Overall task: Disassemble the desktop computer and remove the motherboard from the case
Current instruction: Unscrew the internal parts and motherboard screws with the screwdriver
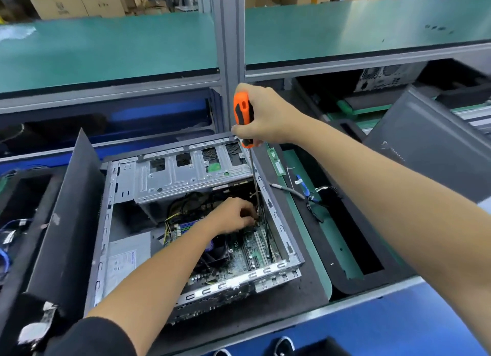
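Observation:
An open desktop case [279, 222] lies on the bench with the green motherboard [252, 252] inside it. My right hand [265, 113] grips the orange and black handle of a long screwdriver [244, 113], held upright; its shaft runs down to the board's far right corner. My left hand [233, 214] reaches into the case, fingers curled around the shaft's tip, pinching something small there that I cannot make out. A silver drive cage [186, 175] spans the case's far end, and a grey power supply [127, 260] sits at its left.
A dark side panel [66, 222] leans upright left of the case. Right of it lie a green memory stick [276, 161], loose cables [310, 196] and a black foam tray [345, 236]. Another grey panel [430, 143] stands at far right. A shelf frame post [229, 49] rises behind.

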A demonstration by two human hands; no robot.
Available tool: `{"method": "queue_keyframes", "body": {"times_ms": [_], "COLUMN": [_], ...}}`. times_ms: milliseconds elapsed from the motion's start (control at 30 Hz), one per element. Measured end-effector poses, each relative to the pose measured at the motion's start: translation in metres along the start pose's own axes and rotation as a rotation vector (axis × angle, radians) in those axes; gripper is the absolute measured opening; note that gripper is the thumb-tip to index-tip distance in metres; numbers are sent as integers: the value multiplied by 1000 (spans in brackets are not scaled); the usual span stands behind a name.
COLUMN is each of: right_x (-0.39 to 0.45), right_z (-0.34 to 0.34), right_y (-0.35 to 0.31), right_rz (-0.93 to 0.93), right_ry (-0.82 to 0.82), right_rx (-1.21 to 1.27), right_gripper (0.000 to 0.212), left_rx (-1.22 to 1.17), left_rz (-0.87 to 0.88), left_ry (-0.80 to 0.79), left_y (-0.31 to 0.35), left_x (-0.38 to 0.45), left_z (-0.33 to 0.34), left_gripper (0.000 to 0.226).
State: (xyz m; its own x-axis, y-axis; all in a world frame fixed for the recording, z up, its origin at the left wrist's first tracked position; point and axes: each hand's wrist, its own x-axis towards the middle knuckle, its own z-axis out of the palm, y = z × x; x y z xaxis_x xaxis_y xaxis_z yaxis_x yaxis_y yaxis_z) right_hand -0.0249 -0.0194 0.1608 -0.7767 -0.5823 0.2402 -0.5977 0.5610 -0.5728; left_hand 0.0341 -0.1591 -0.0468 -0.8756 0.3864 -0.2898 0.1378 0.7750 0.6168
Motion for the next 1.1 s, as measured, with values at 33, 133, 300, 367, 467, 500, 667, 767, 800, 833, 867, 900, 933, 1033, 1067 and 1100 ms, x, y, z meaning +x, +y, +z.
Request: {"method": "queue_keyframes", "body": {"times_ms": [33,133,300,367,467,500,667,767,800,833,867,900,933,1033,1067,1100], "right_x": [0,1,2,2,3,2,0,-2,-3,-3,-4,-4,-5,-6,-6,-7], "right_z": [1,5,9,9,8,8,7,5,5,5,4,4,4,3,3,3], "right_y": [2,5,7,7,8,8,9,10,10,10,10,10,10,11,11,11], "right_rz": [-2,-2,-28,-32,-36,-34,-28,-28,-28,-27,-26,-26,-27,-26,-25,-24], "right_ry": [-4,-20,-22,-24,-18,-15,3,16,18,21,25,29,31,34,33,33], "right_rx": [1,3,10,6,-10,-8,-9,-13,-14,-13,-12,-14,-17,-27,-23,-16], "right_gripper": [33,34,33,33,34,33,32,32,32,32,32,32,32,32,32,32], "left_rx": [-10,65,448,429,359,340,195,138,115,85,53,25,4,-30,-36,-37], "left_rz": [6,24,-20,-60,-58,-50,-44,-37,-34,-33,-31,-25,-14,17,20,22], "left_ry": [-10,-94,45,46,48,49,89,134,157,181,204,224,238,241,238,237], "left_y": [0,0,-2,-7,-9,-8,-3,0,1,1,2,3,4,7,8,9], "left_x": [0,1,2,0,1,2,11,14,14,14,14,15,15,14,14,14], "left_z": [-1,-4,-7,-8,-7,-5,3,5,6,6,5,5,4,2,2,1], "left_gripper": [19,30,21,21,21,21,28,28,28,29,31,33,34,31,30,29]}}
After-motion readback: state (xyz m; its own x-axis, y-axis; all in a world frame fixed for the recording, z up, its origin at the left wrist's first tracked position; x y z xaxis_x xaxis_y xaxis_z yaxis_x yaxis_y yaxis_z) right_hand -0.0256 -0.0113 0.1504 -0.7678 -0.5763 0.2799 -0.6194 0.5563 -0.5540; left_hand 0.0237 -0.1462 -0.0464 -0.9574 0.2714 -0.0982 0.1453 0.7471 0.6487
